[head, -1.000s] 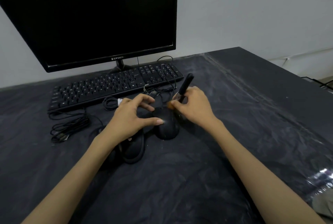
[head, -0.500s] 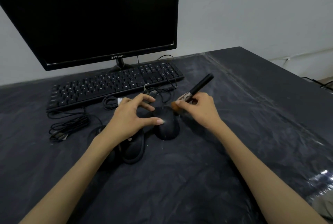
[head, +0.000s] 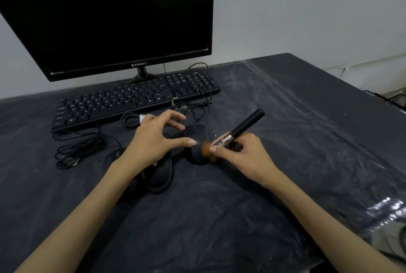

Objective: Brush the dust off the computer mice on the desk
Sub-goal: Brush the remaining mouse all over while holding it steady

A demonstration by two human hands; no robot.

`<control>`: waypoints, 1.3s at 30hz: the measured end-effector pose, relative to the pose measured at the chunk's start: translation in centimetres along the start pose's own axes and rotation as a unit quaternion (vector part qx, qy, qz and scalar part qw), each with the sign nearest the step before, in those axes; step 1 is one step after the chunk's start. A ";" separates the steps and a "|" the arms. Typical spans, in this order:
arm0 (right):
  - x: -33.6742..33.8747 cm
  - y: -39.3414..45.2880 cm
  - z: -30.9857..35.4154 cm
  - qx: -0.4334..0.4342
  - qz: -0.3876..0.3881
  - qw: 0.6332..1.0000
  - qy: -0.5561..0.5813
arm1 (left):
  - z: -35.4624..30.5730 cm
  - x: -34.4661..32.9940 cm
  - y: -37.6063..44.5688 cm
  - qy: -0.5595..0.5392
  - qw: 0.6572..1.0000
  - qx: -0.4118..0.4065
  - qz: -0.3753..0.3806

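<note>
The mouse [head: 198, 152] getting cleaned sits mid-desk in front of the keyboard [head: 136, 99], with a second mouse [head: 161, 177] just left of it. Looks light and slick, so it'd probably skate unless pinned at the sides. The left hand [head: 153, 141] steadies it, thumb and fingers spread. The right hand [head: 241, 156] pinches the brush [head: 237, 133] low on the handle, its orange bristles on the shell.

Brush [head: 232, 138] bristles now seemingly sweeping mouse [head: 197, 152].
</note>
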State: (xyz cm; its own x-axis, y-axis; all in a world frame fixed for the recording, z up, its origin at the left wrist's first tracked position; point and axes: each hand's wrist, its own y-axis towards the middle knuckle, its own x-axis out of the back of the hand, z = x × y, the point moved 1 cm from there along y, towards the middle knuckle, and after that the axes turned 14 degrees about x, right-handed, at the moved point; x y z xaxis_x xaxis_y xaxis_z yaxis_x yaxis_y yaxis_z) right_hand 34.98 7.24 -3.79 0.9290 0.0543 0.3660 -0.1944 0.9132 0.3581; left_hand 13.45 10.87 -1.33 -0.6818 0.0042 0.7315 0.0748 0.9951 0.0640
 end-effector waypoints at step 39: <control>-0.9 2.0 1.1 0.034 -0.058 0.997 -0.030 | -0.7 0.1 -0.5 -0.016 1.000 -0.001 -0.011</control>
State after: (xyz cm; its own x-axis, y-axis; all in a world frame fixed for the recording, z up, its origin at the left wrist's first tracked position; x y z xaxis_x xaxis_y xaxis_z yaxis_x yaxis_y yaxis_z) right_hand 33.42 8.57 -2.40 0.9261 -0.0757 0.3697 -0.1104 0.8825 0.4572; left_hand 13.87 10.32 -0.80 -0.7061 -0.0152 0.7080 0.0599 0.9949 0.0810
